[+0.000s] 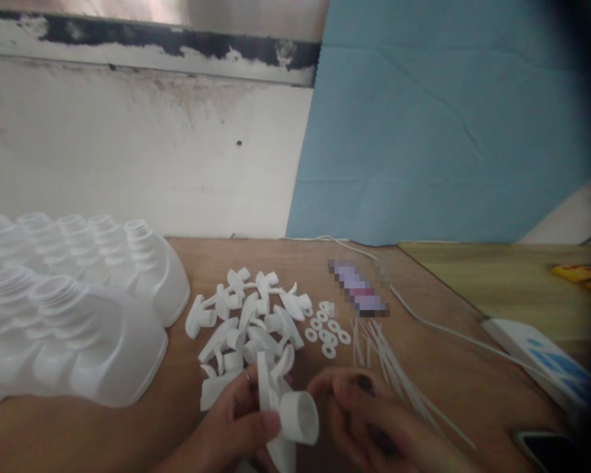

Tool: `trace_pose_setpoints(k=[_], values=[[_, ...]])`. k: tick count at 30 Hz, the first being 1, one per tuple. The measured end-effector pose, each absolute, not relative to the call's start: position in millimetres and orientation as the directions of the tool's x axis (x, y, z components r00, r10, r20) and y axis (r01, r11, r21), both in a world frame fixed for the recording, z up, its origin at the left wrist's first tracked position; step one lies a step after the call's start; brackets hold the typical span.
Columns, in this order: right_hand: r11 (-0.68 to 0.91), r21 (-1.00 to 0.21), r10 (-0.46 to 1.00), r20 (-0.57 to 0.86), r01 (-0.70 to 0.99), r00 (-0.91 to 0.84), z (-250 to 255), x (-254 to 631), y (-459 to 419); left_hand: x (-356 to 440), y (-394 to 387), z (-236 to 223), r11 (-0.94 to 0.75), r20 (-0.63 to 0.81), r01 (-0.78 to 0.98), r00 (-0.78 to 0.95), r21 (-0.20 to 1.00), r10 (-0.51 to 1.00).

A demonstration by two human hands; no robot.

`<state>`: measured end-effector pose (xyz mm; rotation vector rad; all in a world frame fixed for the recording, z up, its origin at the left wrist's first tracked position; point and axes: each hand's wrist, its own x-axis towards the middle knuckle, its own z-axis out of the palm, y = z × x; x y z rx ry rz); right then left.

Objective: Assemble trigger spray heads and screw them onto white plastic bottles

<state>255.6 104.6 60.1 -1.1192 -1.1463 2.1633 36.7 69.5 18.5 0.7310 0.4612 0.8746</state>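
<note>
My left hand grips a white plastic trigger spray head, its round collar facing right and toward me. Just right of the collar is my right hand, slightly blurred, with fingers curled in; whatever they may hold is hidden. Beyond my left hand lies a loose pile of similar white spray heads. Several small white ring washers are scattered to the right of that pile. A bundle of thin white tubes stretches from behind the washers toward the near right, past my right hand.
Rows of white bottles with open threaded necks fill the left side. A pixelated purple item lies behind the tubes. A white cable crosses the brown table to a white and blue box. A dark phone-like object sits near right.
</note>
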Motion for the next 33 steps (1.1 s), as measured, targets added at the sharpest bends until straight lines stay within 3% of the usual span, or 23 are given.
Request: trace_pose_setpoints(k=[5,12,15,18,25,29,33], values=[[-0.552,-0.75,0.799,-0.352,-0.365,-0.487,60,265,126,28,78,9,0.362,0.072,-0.647,0.543,0.672,0.836],[-0.459,-0.818,0.838,-0.27,-0.346,-0.473,41,267,122,32,74,11,0.313,0.062,-0.702,0.453,0.64,0.889],[-0.302,-0.871,0.872,-0.089,-0.388,-0.481,47,266,113,35,76,11,0.293,0.088,-0.732,0.433,0.615,0.897],[-0.147,-0.937,0.889,0.015,-0.316,-0.457,56,265,106,36,77,10,0.287,0.102,-0.757,0.421,0.588,0.901],[0.005,-1.0,0.908,0.0,0.01,-0.42,64,262,90,38,71,9,0.281,0.034,-0.718,0.39,0.637,0.92],[0.044,-0.999,0.946,0.043,-0.003,-0.322,65,263,86,42,72,10,0.289,0.029,-0.748,0.38,0.598,0.924],[-0.011,-0.999,0.912,-0.027,0.041,-0.409,62,268,79,41,78,2,0.299,0.106,-0.769,0.427,0.565,0.898]])
